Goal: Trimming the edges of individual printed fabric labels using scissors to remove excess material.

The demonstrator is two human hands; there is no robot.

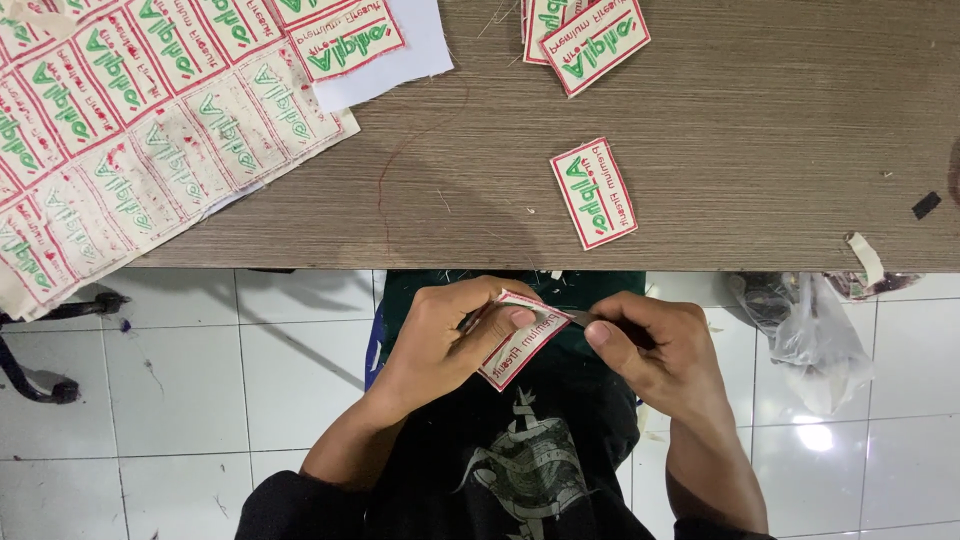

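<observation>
- The left hand [440, 340] held a small embroidered patch [520, 340], cream with red border and green letters, pinched between thumb and fingers below the table edge.
- The right hand [655, 350] was closed around a thin metal tool [575, 317]; its tip touched the upper edge of the patch.
- One loose patch [593, 192] lay on the wooden table [720, 130].
- A large uncut sheet of patches [120, 130] covered the left corner of the table.
- A plastic bag [815, 335] hung at the right.

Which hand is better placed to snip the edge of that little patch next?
Probably the right hand: it grips small metal scissors at the edge of the red-bordered cream embroidered patch, which the left hand pinches.
</observation>
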